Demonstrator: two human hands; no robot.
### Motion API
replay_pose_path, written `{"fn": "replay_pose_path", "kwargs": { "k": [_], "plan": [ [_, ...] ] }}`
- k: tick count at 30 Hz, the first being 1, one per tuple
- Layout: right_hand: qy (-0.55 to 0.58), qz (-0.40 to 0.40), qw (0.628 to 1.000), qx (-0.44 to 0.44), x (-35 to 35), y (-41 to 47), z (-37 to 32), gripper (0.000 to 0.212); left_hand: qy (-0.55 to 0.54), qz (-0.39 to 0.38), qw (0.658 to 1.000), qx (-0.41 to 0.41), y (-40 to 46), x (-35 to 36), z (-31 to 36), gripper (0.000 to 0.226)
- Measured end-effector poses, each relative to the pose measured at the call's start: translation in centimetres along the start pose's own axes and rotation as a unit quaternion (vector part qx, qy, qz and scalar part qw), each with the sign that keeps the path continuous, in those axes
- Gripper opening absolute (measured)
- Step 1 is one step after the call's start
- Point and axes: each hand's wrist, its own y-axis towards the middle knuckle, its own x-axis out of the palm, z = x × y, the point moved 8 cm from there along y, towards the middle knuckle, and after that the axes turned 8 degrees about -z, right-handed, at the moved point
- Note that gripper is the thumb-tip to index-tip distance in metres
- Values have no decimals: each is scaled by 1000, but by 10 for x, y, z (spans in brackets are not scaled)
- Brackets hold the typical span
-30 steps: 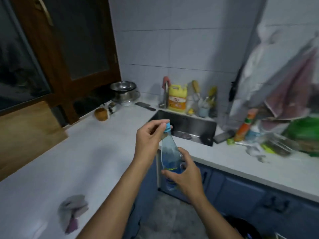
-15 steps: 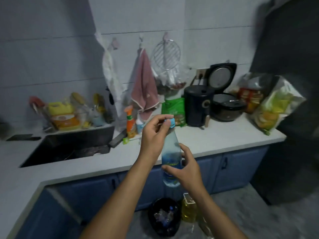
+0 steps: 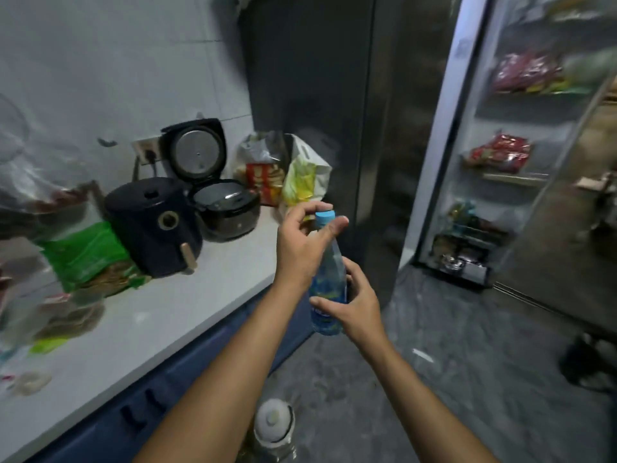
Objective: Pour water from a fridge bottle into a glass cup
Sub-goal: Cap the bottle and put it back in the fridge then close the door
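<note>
Right hand [image 3: 352, 304] wraps small clear plastic bottle w/ blue label [image 3: 327, 292] at mid-body; left hand [image 3: 305, 242] pinches blue cap [image 3: 325, 218]. Prob. light, thin-walled, squeezable.

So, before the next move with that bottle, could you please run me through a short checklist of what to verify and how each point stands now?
1. Bottle held securely: ok, the right hand wraps its lower body.
2. Bottle upright: ok, it stands nearly vertical, clear of the counter.
3. Cap status: ok, the blue cap sits on the neck with the left hand pinching it; cannot tell whether it is tight.
4. Glass cup within sight: not ok, none is visible in this view.
5. Fridge door: not ok, it stands open, shelves exposed.
6. Floor ahead: not ok, a white-lidded jar stands near the feet.
</note>
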Motion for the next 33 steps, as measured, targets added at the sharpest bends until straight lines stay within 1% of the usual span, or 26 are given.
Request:
{"fn": "replay_pose_path", "kwargs": {
  "k": [2, 4, 7, 10, 12, 14, 16, 17, 21, 24, 26, 28, 31, 33],
  "plan": [
    [-9, 39, 999, 7, -46, 12, 9, 75, -7, -15, 1000, 0, 26, 46, -15, 26],
    [-14, 80, 997, 13, -92, 27, 19, 74, -32, -52, 998, 3, 53, 94, -30, 19],
    [-26, 128, 991, 22, -154, 52, 33, 75, -95, -143, 985, 12, 91, 164, -49, 11],
    [-38, 168, 985, 29, -211, 79, 42, 75, -142, -233, 962, 11, 131, 226, -64, 18],
    [-47, 194, 979, 36, -245, 93, 46, 75, -153, -274, 950, 13, 154, 264, -72, 18],
    [-51, 221, 973, 40, -277, 104, 52, 76, -128, -276, 952, 19, 177, 298, -79, 16],
    [-56, 246, 967, 40, -308, 114, 59, 77, -98, -261, 960, 23, 196, 331, -87, 21],
    [-57, 258, 964, 41, -323, 118, 63, 77, -100, -266, 959, 16, 204, 350, -93, 21],
    [-57, 291, 954, 45, -396, 133, 81, 75, -133, -333, 933, 15, 229, 430, -108, 21],
    [-60, 297, 952, 48, -461, 146, 98, 78, -146, -379, 914, 9, 241, 493, -116, 24],
    [-70, 294, 952, 48, -505, 159, 110, 79, -144, -372, 917, 8, 254, 534, -126, 22],
    [-71, 292, 953, 45, -546, 175, 119, 82, -126, -333, 934, 10, 272, 571, -137, 22],
    [-59, 277, 958, 48, -603, 204, 134, 83, -108, -277, 955, -12, 303, 621, -153, 23],
    [-47, 266, 962, 42, -637, 225, 140, 85, -114, -280, 953, -10, 323, 650, -158, 23]
  ]
}}
